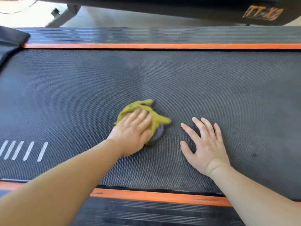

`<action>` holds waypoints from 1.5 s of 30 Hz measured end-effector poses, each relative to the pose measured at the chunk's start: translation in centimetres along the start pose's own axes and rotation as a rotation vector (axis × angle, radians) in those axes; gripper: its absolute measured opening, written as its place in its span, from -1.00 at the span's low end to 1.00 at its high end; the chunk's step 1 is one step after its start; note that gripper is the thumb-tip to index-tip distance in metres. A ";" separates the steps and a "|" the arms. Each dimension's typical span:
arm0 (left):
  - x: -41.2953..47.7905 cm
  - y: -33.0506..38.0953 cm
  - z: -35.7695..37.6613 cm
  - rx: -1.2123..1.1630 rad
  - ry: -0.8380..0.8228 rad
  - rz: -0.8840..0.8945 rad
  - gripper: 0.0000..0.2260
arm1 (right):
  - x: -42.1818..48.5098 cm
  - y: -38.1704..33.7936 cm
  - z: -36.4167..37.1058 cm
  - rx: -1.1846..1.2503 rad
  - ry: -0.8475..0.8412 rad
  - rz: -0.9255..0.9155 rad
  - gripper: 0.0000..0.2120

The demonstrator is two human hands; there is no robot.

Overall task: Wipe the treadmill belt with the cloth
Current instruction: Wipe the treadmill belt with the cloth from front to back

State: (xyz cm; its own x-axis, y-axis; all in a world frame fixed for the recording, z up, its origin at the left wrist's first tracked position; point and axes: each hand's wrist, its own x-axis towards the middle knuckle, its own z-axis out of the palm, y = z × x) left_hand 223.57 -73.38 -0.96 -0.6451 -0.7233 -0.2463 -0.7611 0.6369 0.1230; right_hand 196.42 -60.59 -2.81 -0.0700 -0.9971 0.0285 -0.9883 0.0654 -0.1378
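Blur softened much of the view: the orange lettering on the label at 1 o'clock could not be read with any certainty, and the ribbed side rail beyond the belt was smeared. A black shape at 10 o'clock was cut off by the frame edge, so what it was could not be told. Both forearms ran out of the picture at the bottom.

The cloth – yellow-green, with a grey patch at its lower edge – lay bunched on the treadmill belt near the middle. Part of it was hidden under the left hand, which pressed down on it with straight, flat fingers; the loose folds showed from 12 to 3 o'clock of that hand.

The right hand lay near the cloth at its 3 o'clock, apart from it – palm down on the bare belt, fingers spread, holding nothing. White bars marked the belt at 9 o'clock.
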 end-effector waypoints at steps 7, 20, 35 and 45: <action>-1.4 6.2 -0.7 0.068 -0.151 0.204 -0.49 | 0.0 0.0 0.0 0.019 0.037 -0.008 -0.42; -1.9 5.4 -0.6 0.082 -0.237 0.158 -0.46 | -0.1 -0.1 0.1 0.019 0.013 0.009 -0.43; -0.5 4.1 -0.6 0.074 -0.050 0.318 -0.36 | -0.1 -0.1 0.0 0.024 0.030 -0.002 -0.42; 4.0 3.6 -0.9 0.077 -0.020 -0.120 -0.42 | 0.0 0.0 0.0 0.029 0.013 0.000 -0.42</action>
State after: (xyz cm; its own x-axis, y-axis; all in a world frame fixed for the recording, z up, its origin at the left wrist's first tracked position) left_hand 218.21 -74.21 -0.63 -0.5475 -0.7908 -0.2737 -0.8249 0.5650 0.0176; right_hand 196.44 -60.60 -2.84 -0.0723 -0.9965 0.0411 -0.9840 0.0645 -0.1662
